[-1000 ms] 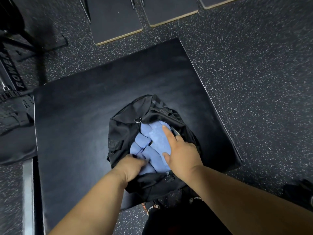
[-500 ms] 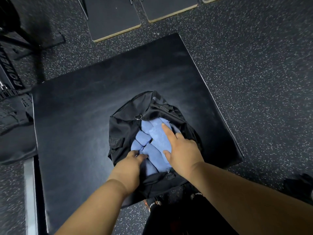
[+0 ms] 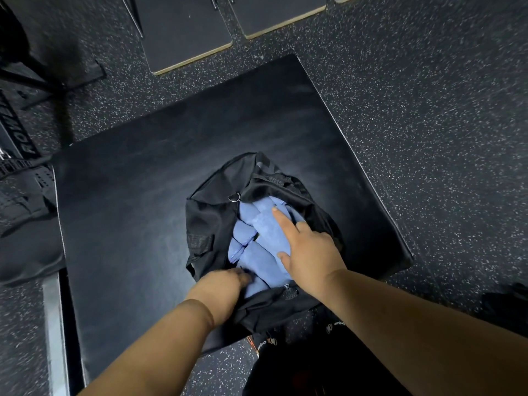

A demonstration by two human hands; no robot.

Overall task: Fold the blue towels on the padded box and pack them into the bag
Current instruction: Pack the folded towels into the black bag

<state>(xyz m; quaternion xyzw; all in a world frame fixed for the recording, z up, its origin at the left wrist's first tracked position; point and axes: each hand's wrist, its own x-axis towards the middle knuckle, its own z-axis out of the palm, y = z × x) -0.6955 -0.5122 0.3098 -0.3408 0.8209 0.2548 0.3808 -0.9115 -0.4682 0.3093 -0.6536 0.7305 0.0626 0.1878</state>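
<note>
A black bag (image 3: 210,221) lies unzipped on the black padded box (image 3: 128,212). Several folded blue towels (image 3: 257,247) fill its opening. My right hand (image 3: 308,252) lies flat on the towels with the index finger stretched toward the bag's far end; its outer fingers disappear under the bag's right flap. My left hand (image 3: 225,287) is at the near left corner of the opening, its fingers curled down into the bag beside the towels; what they hold is hidden.
Speckled rubber floor (image 3: 428,110) surrounds the box. Black wood-edged boards (image 3: 185,38) lie on the floor beyond it. Dark gym gear (image 3: 25,195) sits against the box's left side. A dark object (image 3: 505,307) lies at the right edge.
My left hand has pushed deeper into the near corner of the bag. My right hand stays pressed on the towels, its index finger reaching a little farther forward.
</note>
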